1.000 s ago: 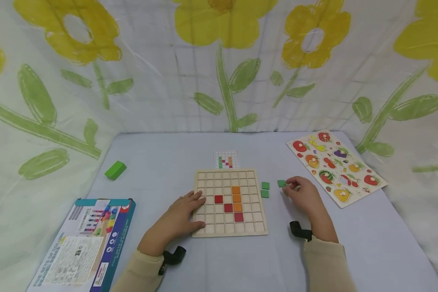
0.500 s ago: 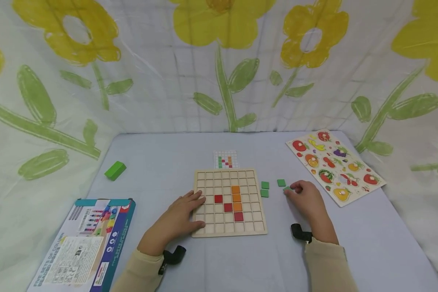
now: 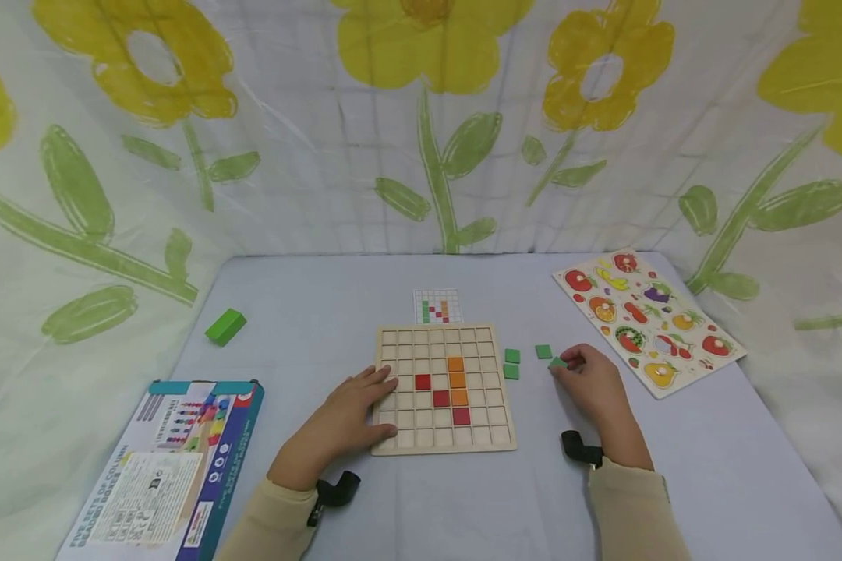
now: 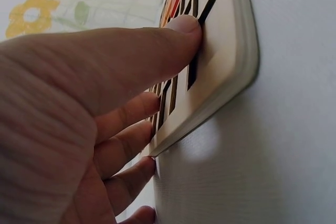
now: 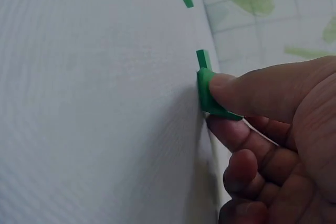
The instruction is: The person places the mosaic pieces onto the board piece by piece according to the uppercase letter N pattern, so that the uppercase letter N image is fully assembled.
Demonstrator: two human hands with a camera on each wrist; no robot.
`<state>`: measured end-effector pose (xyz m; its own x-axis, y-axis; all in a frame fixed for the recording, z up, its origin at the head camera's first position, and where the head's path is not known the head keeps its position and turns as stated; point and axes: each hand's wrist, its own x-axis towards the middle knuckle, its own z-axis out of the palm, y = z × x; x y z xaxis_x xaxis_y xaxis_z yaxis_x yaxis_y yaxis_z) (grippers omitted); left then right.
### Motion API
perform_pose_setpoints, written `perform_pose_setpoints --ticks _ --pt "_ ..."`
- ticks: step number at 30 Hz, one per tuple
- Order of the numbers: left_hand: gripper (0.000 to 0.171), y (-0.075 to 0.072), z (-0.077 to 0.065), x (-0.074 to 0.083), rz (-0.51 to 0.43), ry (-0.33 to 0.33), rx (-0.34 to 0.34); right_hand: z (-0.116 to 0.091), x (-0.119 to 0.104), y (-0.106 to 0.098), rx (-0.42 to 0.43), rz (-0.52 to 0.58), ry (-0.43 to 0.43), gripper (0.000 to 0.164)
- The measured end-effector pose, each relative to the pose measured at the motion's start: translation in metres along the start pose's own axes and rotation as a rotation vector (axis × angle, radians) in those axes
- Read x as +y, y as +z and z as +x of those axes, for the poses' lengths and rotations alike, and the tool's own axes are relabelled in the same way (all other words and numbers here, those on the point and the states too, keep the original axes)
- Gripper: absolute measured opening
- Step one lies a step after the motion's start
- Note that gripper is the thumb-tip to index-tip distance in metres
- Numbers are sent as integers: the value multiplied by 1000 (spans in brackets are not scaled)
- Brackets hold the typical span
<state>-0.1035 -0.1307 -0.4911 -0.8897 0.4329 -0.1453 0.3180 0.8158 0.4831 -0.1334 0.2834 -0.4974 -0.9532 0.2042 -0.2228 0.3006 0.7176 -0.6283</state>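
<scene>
My right hand (image 3: 589, 383) pinches a small green square tile (image 5: 206, 94) between thumb and forefinger, low over the table to the right of the wooden grid board (image 3: 386, 448). In the right wrist view the tile is tilted up from the tabletop. Just beyond it lies a loose green tile (image 3: 543, 351), and two more green tiles (image 3: 512, 356) sit close beside the board's right edge. On the board, red tiles (image 3: 440, 399) and orange tiles (image 3: 457, 380) fill some squares. My left hand (image 3: 347, 413) rests spread on the board's left edge, thumb (image 4: 181, 38) near the corner.
A small card (image 3: 436, 306) printed with a coloured grid lies behind the board. At the back right is a fruit puzzle board (image 3: 645, 319). To the left are a green block (image 3: 225, 327) and a flat printed box (image 3: 164, 467).
My right hand has drawn slightly back toward me and right, leaving one green tile behind and showing another in its fingers. The left hand stays on the board.
</scene>
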Motion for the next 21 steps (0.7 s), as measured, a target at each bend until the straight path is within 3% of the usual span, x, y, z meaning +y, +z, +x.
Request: perform_pose_setpoints --ticks 6,11,21 --pt "78 0 -2 0 3 -13 -3 -4 -8 0 51 52 -50 20" --pt "77 -3 -4 1 32 -25 -9 -8 -40 13 97 96 -138 14" --pt "75 -5 -4 -3 35 -37 -11 -9 -122 68 -45 137 -426 5"
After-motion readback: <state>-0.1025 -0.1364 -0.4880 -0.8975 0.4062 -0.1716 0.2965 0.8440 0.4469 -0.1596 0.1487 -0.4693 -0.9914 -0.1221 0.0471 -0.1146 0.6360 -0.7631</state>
